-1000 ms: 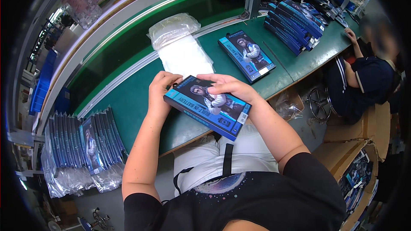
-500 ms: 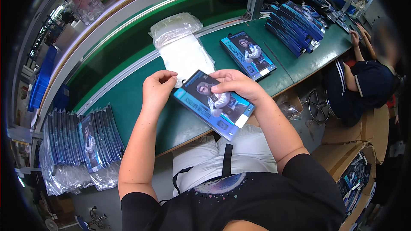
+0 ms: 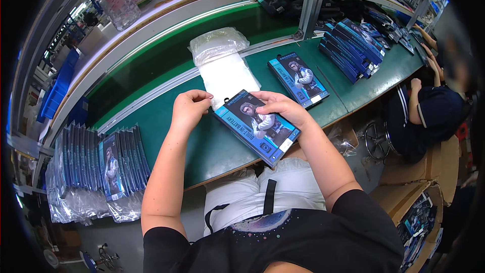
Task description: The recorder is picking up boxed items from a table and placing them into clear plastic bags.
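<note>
The right hand grips the box, centre, seemingly unbagged; the left hand has fingertips together, on what I cannot tell. Bagged boxes, nine o'clock, look done; a loose box, one, and pile, two, look unbagged. Bags: eleven. The carton, four, holds packs.

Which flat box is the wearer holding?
The flat blue-black box in the right hand; the similar box just beyond lies ungripped on the green tabletop.
</note>
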`<state>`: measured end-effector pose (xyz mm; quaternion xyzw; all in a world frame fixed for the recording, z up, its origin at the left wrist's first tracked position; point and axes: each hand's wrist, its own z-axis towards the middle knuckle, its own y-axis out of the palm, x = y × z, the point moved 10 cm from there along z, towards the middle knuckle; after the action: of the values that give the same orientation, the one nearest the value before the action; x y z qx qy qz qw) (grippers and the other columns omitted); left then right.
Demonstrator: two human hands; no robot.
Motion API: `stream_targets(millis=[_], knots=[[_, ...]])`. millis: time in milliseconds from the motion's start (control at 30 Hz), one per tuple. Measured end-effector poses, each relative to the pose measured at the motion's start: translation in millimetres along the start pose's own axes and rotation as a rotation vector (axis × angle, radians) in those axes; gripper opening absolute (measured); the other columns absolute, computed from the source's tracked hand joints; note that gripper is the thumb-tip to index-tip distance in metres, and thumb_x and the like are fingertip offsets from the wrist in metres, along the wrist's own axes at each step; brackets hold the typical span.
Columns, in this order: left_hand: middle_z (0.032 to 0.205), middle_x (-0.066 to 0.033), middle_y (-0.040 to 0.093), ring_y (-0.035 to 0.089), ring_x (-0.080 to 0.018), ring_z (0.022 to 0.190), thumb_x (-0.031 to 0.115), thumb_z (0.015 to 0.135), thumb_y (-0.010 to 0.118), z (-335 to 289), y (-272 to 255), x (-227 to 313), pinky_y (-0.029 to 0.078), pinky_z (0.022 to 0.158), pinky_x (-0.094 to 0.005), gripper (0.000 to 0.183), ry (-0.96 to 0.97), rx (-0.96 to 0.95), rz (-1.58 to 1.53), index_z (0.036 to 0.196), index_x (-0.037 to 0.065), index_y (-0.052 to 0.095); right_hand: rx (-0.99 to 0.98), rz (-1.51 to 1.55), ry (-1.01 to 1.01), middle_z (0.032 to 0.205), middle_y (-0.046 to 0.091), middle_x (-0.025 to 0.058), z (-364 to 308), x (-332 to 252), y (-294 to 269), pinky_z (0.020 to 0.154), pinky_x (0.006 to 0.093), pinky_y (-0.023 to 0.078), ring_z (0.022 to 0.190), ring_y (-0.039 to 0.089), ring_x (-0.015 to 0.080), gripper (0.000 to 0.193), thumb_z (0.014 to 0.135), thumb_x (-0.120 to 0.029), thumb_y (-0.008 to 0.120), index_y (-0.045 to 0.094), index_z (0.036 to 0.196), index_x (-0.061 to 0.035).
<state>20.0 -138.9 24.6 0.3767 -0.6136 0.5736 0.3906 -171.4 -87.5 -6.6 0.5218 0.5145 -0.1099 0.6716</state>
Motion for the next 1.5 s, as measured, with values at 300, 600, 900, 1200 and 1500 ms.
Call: stream_targets(millis=[300, 600, 900, 1200, 1500], knots=[[0.079, -0.0046, 0.065, 0.061, -0.0122, 0.07, 0.001, 0.078, 0.061, -24, 12, 38, 0.049, 0.065, -0.0258, 0.017, 0.284, 0.079, 0.247, 0.093, 0.0, 0.069, 0.402, -0.26, -0.358, 0.126, 0.053, 0.0175, -16, -5, -4, 0.095, 0.0279, 0.042, 0.112, 0.053, 0.0181, 0.061, 0.083, 0.0, 0.06, 0.032, 0.136, 0.0103], [0.084, -0.0058, 0.061, 0.061, -0.0147, 0.079, 0.001, 0.085, 0.059, -71, 5, 31, 0.05, 0.072, -0.0261, 0.02, 0.377, 0.111, -0.18, 0.105, -0.001, 0.061, 0.453, -0.078, -0.235, 0.084, 0.065, 0.0122, -29, 6, 1, 0.069, 0.0257, 0.051, 0.076, 0.063, 0.0142, 0.024, 0.08, -0.008, 0.071, 0.051, 0.09, -0.0002], [0.096, -0.0145, 0.066, 0.067, -0.0225, 0.084, 0.006, 0.083, 0.064, -76, 35, -3, 0.055, 0.078, -0.0344, 0.023, -0.183, -0.086, -1.304, 0.103, -0.005, 0.059, 0.203, -0.414, -0.112, 0.099, 0.065, 0.0115, -38, 18, 46, 0.072, 0.024, 0.05, 0.083, 0.063, 0.0144, 0.049, 0.076, -0.005, 0.074, 0.052, 0.119, 0.0046], [0.122, -0.0166, 0.055, 0.057, -0.0259, 0.111, 0.016, 0.093, 0.056, -144, 94, 57, 0.051, 0.093, -0.0383, 0.038, -0.101, -0.566, -1.304, 0.123, -0.006, 0.049, 0.413, -0.961, -0.84, 0.099, 0.062, 0.0124, -71, -71, 101, 0.08, 0.0261, 0.047, 0.087, 0.059, 0.0157, 0.059, 0.08, 0.005, 0.057, 0.04, 0.136, 0.0007], [0.126, -0.0305, 0.046, 0.052, -0.0383, 0.115, 0.067, 0.085, 0.049, -168, 99, 37, 0.05, 0.088, -0.0421, 0.09, -0.323, -0.785, -1.142, 0.13, -0.01, 0.037, 0.064, -1.156, -0.878, 0.072, 0.052, 0.0116, -86, -52, 171, 0.055, 0.0309, 0.037, 0.063, 0.049, 0.0216, 0.008, 0.071, 0.003, 0.05, 0.058, 0.074, 0.0012]])
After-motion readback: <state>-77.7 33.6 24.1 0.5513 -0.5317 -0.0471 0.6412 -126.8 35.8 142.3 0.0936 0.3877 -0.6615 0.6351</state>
